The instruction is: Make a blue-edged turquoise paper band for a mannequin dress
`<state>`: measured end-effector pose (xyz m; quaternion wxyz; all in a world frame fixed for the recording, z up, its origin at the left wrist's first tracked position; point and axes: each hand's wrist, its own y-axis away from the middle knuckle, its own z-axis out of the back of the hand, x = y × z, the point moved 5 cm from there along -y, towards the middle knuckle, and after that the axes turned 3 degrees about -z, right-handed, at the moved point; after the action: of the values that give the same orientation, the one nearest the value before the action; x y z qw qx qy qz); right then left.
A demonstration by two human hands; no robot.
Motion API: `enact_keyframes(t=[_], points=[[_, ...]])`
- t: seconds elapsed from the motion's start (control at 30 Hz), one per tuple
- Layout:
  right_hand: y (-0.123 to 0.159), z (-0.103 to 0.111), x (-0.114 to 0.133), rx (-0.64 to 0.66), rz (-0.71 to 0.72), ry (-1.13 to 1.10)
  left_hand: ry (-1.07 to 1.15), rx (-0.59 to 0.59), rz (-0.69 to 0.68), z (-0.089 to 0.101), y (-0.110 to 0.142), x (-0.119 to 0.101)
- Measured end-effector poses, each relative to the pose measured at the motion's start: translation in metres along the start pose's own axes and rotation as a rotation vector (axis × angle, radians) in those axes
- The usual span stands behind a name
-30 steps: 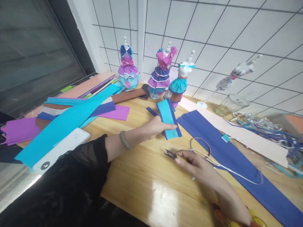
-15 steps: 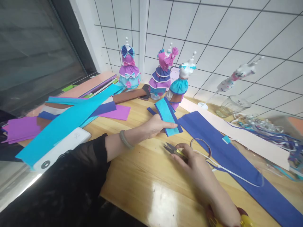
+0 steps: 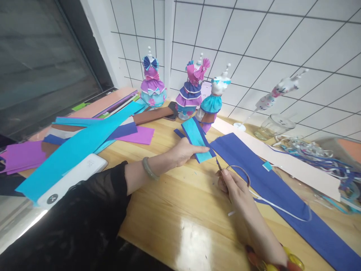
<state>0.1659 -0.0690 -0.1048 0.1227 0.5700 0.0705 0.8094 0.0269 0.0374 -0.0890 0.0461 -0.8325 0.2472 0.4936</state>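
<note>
My left hand [image 3: 186, 151] pinches a short strip of light blue paper with dark blue edges [image 3: 195, 132], thumb on top, just above the wooden table. In my right hand [image 3: 231, 183] is a small pair of thread snips [image 3: 219, 164], its blades pointing up at the strip's lower right corner. The blades look close together, and whether they touch the strip is hard to tell. A long dark blue strip [image 3: 254, 173] lies right of my hands, with a ring of ribbon [image 3: 244, 170] and a loose white cord [image 3: 282, 209] on it.
Three miniature dress forms in paper dresses [image 3: 152, 84] stand along the tiled wall; a bare one [image 3: 278, 92] leans near a glass cup [image 3: 273, 126]. Coloured paper strips [image 3: 81, 145] and a white power bank [image 3: 75, 178] lie left. Tangled ribbons [image 3: 307, 150] lie right.
My right hand has turned the snips from pointing left to pointing up, and their tips are now at the strip's corner. The left hand keeps its hold.
</note>
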Motion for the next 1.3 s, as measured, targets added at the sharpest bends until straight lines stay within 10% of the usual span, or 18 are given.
enact_keyframes(t=[0.47,0.8,1.3], points=[[0.003,-0.012,-0.005,0.069,-0.089,-0.106,-0.083,0.004,0.035,-0.005,0.009,0.004],[-0.003,-0.014,-0.015,0.098,-0.286,-0.58,-0.266,0.244,-0.018,-0.009,0.008,0.017],[-0.003,-0.018,-0.017,0.112,-0.175,-0.403,-0.805,0.227,-0.334,-0.009,0.005,0.012]])
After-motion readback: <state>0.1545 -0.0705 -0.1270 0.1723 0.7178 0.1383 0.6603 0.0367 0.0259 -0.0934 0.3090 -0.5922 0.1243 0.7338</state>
